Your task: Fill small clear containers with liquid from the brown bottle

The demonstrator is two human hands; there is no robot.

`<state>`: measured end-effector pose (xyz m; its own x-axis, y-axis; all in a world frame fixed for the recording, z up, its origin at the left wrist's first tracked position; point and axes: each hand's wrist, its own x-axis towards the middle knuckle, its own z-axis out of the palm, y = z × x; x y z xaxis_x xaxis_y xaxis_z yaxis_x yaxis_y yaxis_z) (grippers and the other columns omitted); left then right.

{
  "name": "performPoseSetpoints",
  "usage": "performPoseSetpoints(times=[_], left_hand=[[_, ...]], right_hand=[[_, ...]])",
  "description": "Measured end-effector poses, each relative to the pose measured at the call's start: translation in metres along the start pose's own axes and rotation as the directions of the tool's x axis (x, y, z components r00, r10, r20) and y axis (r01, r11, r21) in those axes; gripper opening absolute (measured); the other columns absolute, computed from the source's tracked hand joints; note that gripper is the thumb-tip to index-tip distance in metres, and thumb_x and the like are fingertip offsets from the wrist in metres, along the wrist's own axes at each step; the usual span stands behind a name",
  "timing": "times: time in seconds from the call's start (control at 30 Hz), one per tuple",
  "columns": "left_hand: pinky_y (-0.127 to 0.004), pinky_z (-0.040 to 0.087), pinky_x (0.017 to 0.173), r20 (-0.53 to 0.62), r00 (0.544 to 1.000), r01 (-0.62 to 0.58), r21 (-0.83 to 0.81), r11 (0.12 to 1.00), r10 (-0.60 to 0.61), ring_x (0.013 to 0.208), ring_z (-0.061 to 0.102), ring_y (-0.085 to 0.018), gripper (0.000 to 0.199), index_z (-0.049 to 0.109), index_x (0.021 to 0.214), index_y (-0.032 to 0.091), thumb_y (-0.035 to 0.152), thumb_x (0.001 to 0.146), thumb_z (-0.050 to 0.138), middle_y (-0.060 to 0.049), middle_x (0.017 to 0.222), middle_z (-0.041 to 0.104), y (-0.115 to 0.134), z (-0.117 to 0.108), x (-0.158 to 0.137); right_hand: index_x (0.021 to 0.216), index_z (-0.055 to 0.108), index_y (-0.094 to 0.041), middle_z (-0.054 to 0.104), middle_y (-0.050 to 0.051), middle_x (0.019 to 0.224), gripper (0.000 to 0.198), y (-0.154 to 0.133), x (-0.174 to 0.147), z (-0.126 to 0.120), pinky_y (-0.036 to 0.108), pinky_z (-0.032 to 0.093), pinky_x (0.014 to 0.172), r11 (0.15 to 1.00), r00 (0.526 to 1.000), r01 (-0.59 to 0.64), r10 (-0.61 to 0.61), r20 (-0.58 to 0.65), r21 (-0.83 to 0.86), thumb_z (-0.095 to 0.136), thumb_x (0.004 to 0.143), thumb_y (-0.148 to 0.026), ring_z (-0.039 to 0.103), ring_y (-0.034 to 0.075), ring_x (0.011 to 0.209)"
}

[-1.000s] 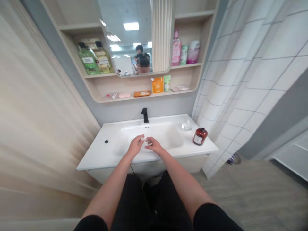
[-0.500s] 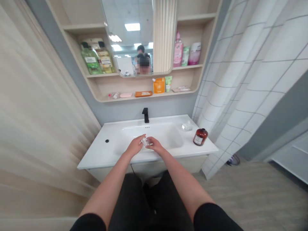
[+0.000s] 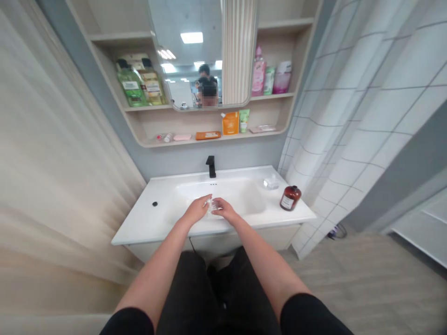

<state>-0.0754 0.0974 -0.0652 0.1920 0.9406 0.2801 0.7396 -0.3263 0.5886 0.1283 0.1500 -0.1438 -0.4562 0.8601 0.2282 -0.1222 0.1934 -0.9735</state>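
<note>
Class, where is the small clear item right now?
Near the middle of the head view, the small clear item is held between the left hand and right hand, over the basin, below the black faucet in the picture.

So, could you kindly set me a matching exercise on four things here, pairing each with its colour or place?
Things:
1. Clear item
2. Bottle on the counter
3. Faucet
4. Spouted pouch

Colours or places:
A. Black
B. Orange
C. Between the left hand and the right hand
D. Reddish-brown

Right pairs: 1-C, 2-D, 3-A, 4-B
</note>
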Motion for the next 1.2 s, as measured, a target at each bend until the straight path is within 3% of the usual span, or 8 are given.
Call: performPoseSetpoints(times=[0.2, 0.37, 0.53, 0.7, 0.87, 0.97, 1.13, 1.2], left_hand=[[-0.045, 0.051, 0.126, -0.002, 1.0, 0.014, 0.019, 1.0, -0.014, 0.141, 0.069, -0.028, 0.05, 0.073, 0.149, 0.025, 0.024, 0.1, 0.064, -0.009, 0.153, 0.072, 0.002, -0.002, 0.001], [-0.043, 0.045, 0.132, 0.042, 0.999, 0.001, 0.032, 0.999, -0.002, 0.149, 0.064, -0.025, 0.065, 0.069, 0.155, 0.021, 0.007, 0.093, 0.056, -0.008, 0.159, 0.067, 0.004, -0.004, 0.002], [-0.043, 0.048, 0.129, 0.047, 0.999, 0.024, 0.068, 0.997, -0.027, 0.144, 0.067, -0.028, 0.054, 0.069, 0.153, 0.02, 0.022, 0.1, 0.063, -0.011, 0.155, 0.07, 0.007, -0.007, 0.002], [-0.04, 0.047, 0.129, 0.052, 0.998, 0.016, 0.038, 0.999, -0.018, 0.146, 0.066, -0.025, 0.063, 0.069, 0.154, 0.02, 0.008, 0.093, 0.058, -0.009, 0.157, 0.068, 0.006, -0.006, 0.002], [-0.044, 0.053, 0.123, 0.056, 0.998, 0.029, 0.063, 0.998, -0.033, 0.134, 0.074, -0.029, 0.056, 0.07, 0.154, 0.018, 0.02, 0.098, 0.063, -0.012, 0.152, 0.071, 0.005, -0.007, 0.002], [-0.042, 0.051, 0.126, 0.057, 0.998, 0.018, 0.033, 0.999, -0.02, 0.139, 0.071, -0.027, 0.059, 0.071, 0.153, 0.02, 0.01, 0.095, 0.059, -0.009, 0.154, 0.071, 0.002, -0.007, 0.003], [-0.046, 0.054, 0.123, 0.04, 0.999, 0.028, 0.031, 0.999, -0.029, 0.134, 0.073, -0.031, 0.051, 0.073, 0.149, 0.02, 0.023, 0.099, 0.064, -0.012, 0.149, 0.074, -0.003, -0.005, 0.003], [-0.046, 0.051, 0.125, 0.025, 0.999, 0.02, 0.004, 1.0, -0.02, 0.139, 0.071, -0.03, 0.052, 0.074, 0.148, 0.02, 0.019, 0.097, 0.062, -0.011, 0.15, 0.073, -0.005, -0.004, 0.003]], right_hand=[[0.124, 0.068, -0.029, 0.075, 0.005, 0.119, 0.066, 0.002, 0.001, -0.001, 0.044, 0.054, 0.104, 1.0, 1.0, 0.012, -0.013, 0.021, 0.029, 0.096, 0.066, -0.043, 0.071, 0.027, 0.111], [0.124, 0.07, -0.029, 0.075, 0.003, 0.119, 0.065, 0.002, 0.001, -0.001, 0.043, 0.054, 0.103, 0.999, 1.0, 0.006, -0.006, 0.002, 0.039, 0.097, 0.066, -0.041, 0.071, 0.025, 0.106], [0.123, 0.07, -0.027, 0.076, 0.003, 0.112, 0.065, 0.001, 0.001, 0.0, 0.044, 0.054, 0.103, 0.998, 1.0, 0.014, -0.015, 0.014, 0.069, 0.099, 0.065, -0.039, 0.07, 0.025, 0.102], [0.122, 0.071, -0.029, 0.076, 0.003, 0.118, 0.064, 0.004, 0.001, 0.0, 0.043, 0.054, 0.103, 0.997, 1.0, 0.012, -0.012, 0.002, 0.076, 0.099, 0.065, -0.038, 0.071, 0.025, 0.105], [0.125, 0.071, -0.028, 0.076, 0.004, 0.117, 0.067, 0.008, 0.003, 0.0, 0.042, 0.055, 0.1, 0.997, 1.0, 0.013, -0.013, 0.011, 0.073, 0.099, 0.065, -0.04, 0.071, 0.026, 0.106], [0.123, 0.071, -0.028, 0.076, 0.004, 0.116, 0.067, 0.008, 0.004, -0.001, 0.042, 0.056, 0.098, 0.998, 1.0, 0.011, -0.012, 0.007, 0.064, 0.099, 0.064, -0.041, 0.071, 0.026, 0.104], [0.125, 0.072, -0.028, 0.077, 0.004, 0.115, 0.067, 0.006, 0.004, -0.001, 0.043, 0.055, 0.101, 0.998, 0.999, 0.036, -0.037, 0.024, 0.045, 0.099, 0.065, -0.041, 0.071, 0.025, 0.103], [0.124, 0.072, -0.028, 0.077, 0.004, 0.116, 0.067, 0.006, 0.003, -0.002, 0.044, 0.055, 0.101, 0.999, 0.999, 0.031, -0.032, 0.017, 0.039, 0.099, 0.064, -0.041, 0.071, 0.025, 0.104]])
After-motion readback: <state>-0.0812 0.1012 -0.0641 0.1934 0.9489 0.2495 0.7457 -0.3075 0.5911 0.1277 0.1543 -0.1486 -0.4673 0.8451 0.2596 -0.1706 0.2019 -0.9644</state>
